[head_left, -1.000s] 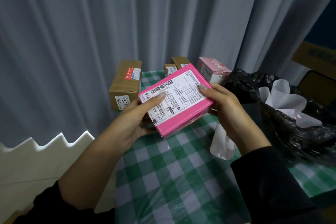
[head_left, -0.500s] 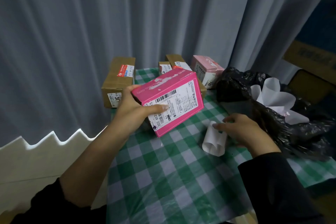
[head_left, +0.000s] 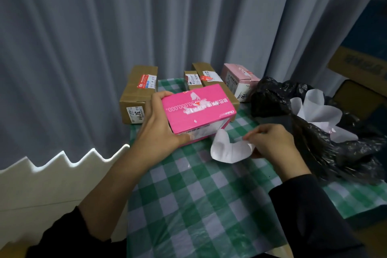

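in the lower middle of the frame the green checked tablecloth shows a wide bare stretch between the two dark sleeves. its left edge drops just right of the white zigzag foam at lower left.

above that, right of centre, the right hand pinches a white paper between thumb and fingertips. the paper is now spread open, where half a second ago it lay rolled on the cloth.

at centre the left hand grips the pink box alone, thumb on the near face and fingers over the far left end. the box has turned: its printed pink face now looks up and the barcode label has swung to the low near side. its near right corner sits just beside the paper.

a black bag holding white sheets crowds the right. behind the pink box a brown carton, two smaller brown boxes and a pale pink box line the far edge against the grey curtain.
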